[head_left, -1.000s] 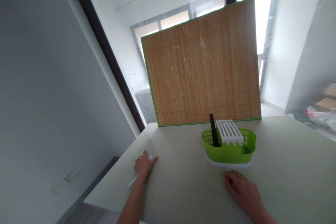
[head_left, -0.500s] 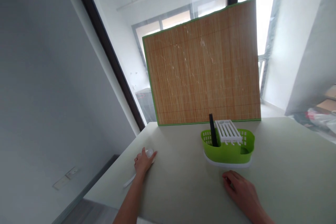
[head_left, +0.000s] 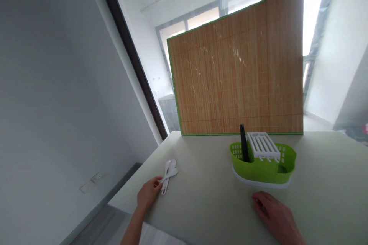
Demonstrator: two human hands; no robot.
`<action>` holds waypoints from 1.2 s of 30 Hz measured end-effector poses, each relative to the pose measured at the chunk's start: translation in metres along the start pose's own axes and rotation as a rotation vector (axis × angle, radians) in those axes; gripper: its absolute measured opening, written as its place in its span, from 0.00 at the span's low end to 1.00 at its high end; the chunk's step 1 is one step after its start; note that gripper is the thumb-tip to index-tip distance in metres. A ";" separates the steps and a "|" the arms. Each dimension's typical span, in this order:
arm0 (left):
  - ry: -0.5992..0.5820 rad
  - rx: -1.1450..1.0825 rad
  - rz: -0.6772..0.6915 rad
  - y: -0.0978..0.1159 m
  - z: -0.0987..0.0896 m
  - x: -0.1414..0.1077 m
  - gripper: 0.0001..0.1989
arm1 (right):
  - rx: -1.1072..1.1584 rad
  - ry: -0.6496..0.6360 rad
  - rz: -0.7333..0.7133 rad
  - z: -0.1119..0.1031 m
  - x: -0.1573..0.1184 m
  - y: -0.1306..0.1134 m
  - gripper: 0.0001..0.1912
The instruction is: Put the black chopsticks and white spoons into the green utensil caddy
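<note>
Several white spoons [head_left: 172, 164] lie crossed over one another on the left part of the table. My left hand [head_left: 150, 191] is closed at their near side, its fingertips pinching the handle end of one spoon [head_left: 171, 173] whose bowl points right. My right hand [head_left: 274, 212] rests on the table with its fingers loosely curled and nothing visible in them. Just beyond it stands a green cutlery basket [head_left: 258, 171] on a white base. Black chopsticks [head_left: 244, 143] lean in its left compartment, and a white slotted rack [head_left: 263, 145] with small hooks sits across its top.
A bamboo mat [head_left: 238, 72] with green edging stands upright at the back of the pale table [head_left: 207, 203], in front of a glass partition. A grey wall [head_left: 57, 84] runs along the left, with a socket plate [head_left: 91, 182] low on it.
My left hand has drawn back from over the spoon bowls to the handles, leaving the crossed spoons in sight. The view has swung left. My right hand stays curled near the basket.
</note>
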State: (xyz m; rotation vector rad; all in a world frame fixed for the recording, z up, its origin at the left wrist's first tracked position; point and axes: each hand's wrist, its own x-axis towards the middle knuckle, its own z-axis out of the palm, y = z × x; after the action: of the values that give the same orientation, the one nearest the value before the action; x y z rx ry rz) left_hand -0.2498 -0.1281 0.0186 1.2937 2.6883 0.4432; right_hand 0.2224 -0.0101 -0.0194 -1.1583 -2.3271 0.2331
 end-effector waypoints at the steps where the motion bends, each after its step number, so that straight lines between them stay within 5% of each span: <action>1: 0.021 0.010 0.008 0.004 0.000 -0.001 0.17 | -0.002 -0.003 0.003 0.000 0.000 0.000 0.12; 11: 0.099 0.003 0.010 0.038 0.007 0.013 0.17 | 0.002 0.006 0.011 -0.001 -0.001 0.001 0.11; 15: 0.290 0.022 0.060 0.069 -0.002 0.015 0.18 | -0.009 0.027 -0.004 0.000 0.001 0.000 0.11; 17: 0.302 -0.134 0.110 0.106 -0.009 0.018 0.18 | -0.015 0.029 -0.007 0.000 0.002 -0.002 0.11; 19: 0.153 -0.417 0.226 0.157 -0.012 0.024 0.20 | -0.017 0.013 -0.010 0.000 0.003 -0.004 0.11; 24: -0.140 -0.626 0.488 0.305 0.003 0.038 0.21 | -0.015 -0.031 0.017 -0.002 0.003 -0.003 0.11; 27: -0.315 -0.714 0.557 0.372 0.013 0.039 0.22 | -0.017 -0.010 0.054 -0.002 0.003 0.000 0.11; 32: -0.497 -0.805 0.535 0.424 0.021 0.039 0.18 | -0.021 0.005 0.061 0.002 0.006 0.001 0.10; 36: -0.447 -0.922 0.486 0.435 0.028 0.037 0.18 | -0.015 -0.004 0.018 0.003 0.008 -0.001 0.09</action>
State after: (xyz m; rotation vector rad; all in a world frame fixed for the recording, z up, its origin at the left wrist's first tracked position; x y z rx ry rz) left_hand 0.0569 0.1637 0.1296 1.4442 1.4566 1.1056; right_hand 0.2163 -0.0049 -0.0182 -1.1881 -2.3261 0.2250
